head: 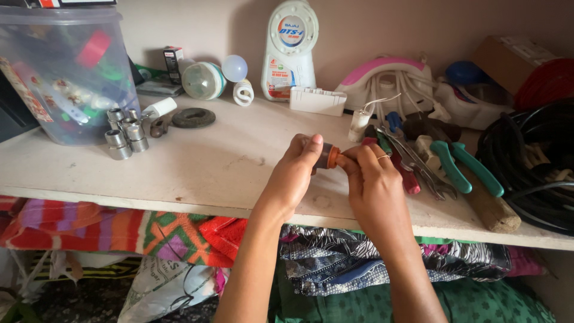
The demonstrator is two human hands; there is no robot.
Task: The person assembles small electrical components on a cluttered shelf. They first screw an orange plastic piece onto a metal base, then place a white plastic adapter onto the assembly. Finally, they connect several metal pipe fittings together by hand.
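left hand (297,164) grip pinches dark fitting (326,155) | right hand (369,176) grip pinches its orange end | held over table (209,170) near front edge | bare room left; pliers (463,167) close right

- Two bare arms come up from the bottom of the picture and lean in toward each other.
- The left hand (297,169) is curled, with the thumb up on top and the fingers tucked under, pinching something small.
- The right hand (372,179) sits just beside it, with the back of the hand facing up.
- The right fingertips (347,157) are bent and pinch too, and they meet the left thumb in the middle.
- One right finger has a thin ring on it.
- Both wrists are straight.
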